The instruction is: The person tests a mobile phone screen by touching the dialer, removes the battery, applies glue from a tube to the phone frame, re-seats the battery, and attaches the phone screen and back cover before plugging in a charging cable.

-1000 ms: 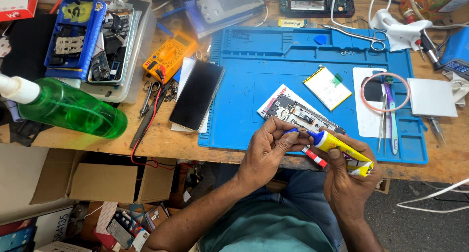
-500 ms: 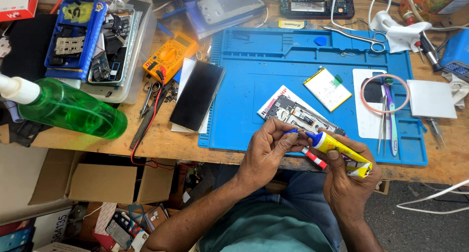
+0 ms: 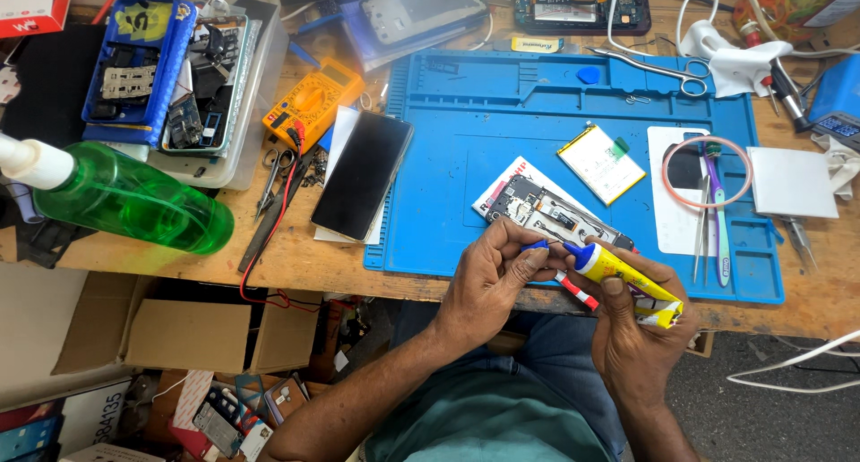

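Right hand [image 3: 638, 332] grips a yellow glue tube [image 3: 627, 280]; left hand [image 3: 488, 283] pinches its blue cap [image 3: 535, 244], fingers hiding the nozzle.

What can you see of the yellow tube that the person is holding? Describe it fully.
The yellow tube is a small squeeze tube, soft and crinkled, with printed markings and a blue neck at its upper-left end. It lies tilted, nozzle pointing up-left, rear end flattened and folded. The right hand wraps around its body, thumb on top. The left hand pinches a small blue piece at its tip. It is held just over the near edge of the blue mat.
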